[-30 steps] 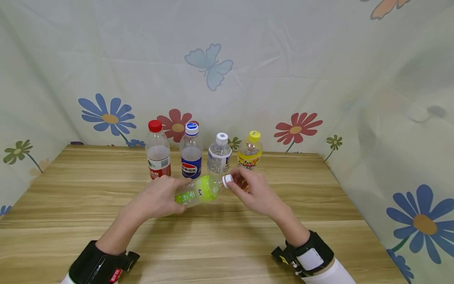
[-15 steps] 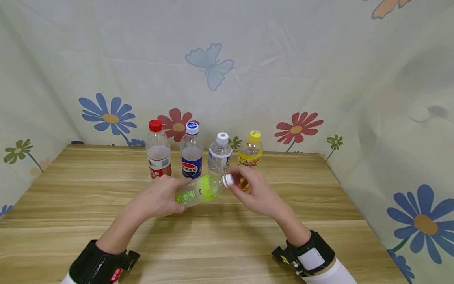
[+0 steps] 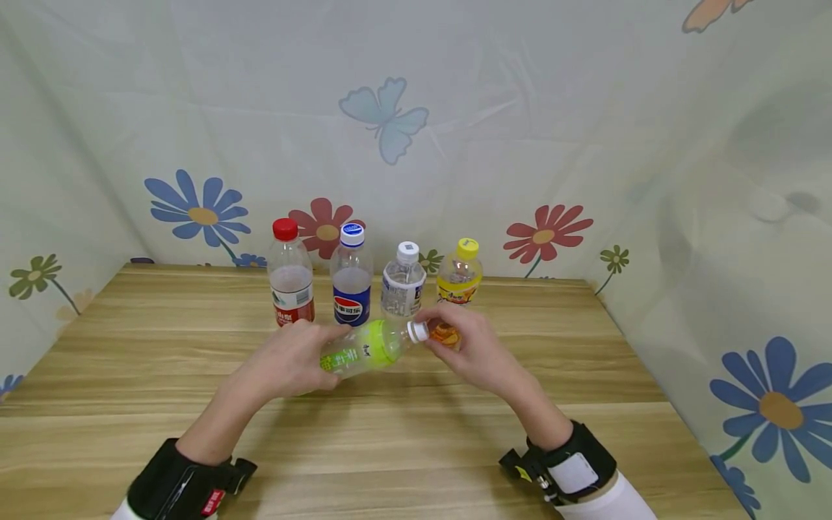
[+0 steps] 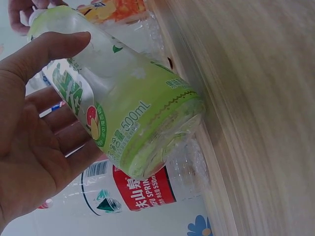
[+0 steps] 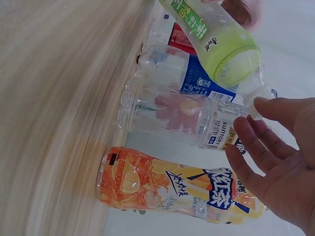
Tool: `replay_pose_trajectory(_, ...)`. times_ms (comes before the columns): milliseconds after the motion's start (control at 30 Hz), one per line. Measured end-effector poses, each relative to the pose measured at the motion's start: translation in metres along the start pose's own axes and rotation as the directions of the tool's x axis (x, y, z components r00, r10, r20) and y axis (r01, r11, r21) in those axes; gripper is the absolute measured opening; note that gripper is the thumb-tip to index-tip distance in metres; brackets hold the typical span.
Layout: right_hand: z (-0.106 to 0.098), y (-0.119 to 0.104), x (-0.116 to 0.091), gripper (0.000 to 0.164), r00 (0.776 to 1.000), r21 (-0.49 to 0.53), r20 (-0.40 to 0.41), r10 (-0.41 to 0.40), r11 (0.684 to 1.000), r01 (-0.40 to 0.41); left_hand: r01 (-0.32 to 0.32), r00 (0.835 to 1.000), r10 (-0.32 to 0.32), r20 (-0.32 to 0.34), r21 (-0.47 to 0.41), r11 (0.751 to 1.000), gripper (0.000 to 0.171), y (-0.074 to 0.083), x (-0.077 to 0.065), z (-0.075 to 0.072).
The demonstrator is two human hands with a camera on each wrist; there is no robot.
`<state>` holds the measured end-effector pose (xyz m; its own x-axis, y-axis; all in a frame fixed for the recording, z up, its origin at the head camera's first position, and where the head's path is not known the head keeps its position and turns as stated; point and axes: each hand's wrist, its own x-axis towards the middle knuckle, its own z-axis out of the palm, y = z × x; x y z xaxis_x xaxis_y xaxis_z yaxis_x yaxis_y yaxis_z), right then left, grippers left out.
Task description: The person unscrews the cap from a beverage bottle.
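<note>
Tilted over the table, a clear plastic bottle (image 3: pixel 364 350) with a green label is held around its body by my left hand (image 3: pixel 292 361). Its white cap (image 3: pixel 417 331) points right. My right hand (image 3: pixel 471 350) has thumb and fingertips at that cap, pinching it. In the right wrist view the thumb lies on the cap (image 5: pixel 258 102), with the other fingers curved below it. Seen from the left wrist, thumb and fingers wrap the green bottle (image 4: pixel 133 108) from either side, its base close to the table.
Behind the hands stand a red-capped bottle (image 3: pixel 290 282), a blue-labelled bottle (image 3: pixel 351 289), a clear white-capped bottle (image 3: pixel 401 285) and a yellow-capped orange tea bottle (image 3: pixel 458 282). They form a row on the wooden table (image 3: pixel 403 448), near a flowered curtain (image 3: pixel 455 144).
The right fingers have shifted slightly around the white cap, the thumb sliding off its front, so more of the cap shows. The left hand and bottle stay in place.
</note>
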<state>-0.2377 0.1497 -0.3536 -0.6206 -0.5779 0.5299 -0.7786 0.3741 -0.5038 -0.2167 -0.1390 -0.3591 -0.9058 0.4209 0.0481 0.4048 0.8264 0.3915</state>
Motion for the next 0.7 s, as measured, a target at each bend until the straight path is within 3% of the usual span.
replay_pose_trajectory(367, -0.0038, -0.0052, -0.0010, 0.038, 0.997, 0.061, -0.006, 0.073, 0.995, -0.073, -0.001, 1.000, 0.001, -0.012, 0.001, 1.000, 0.068, 0.0023, -0.0014, -0.0004)
replay_pose_trajectory(700, -0.0042, -0.0099, -0.0024, 0.027, 0.982, 0.010, -0.088, 0.166, 0.986, -0.166, -0.013, 0.999, 0.013, -0.046, -0.003, 1.000, 0.069, 0.0049, -0.0016, -0.0005)
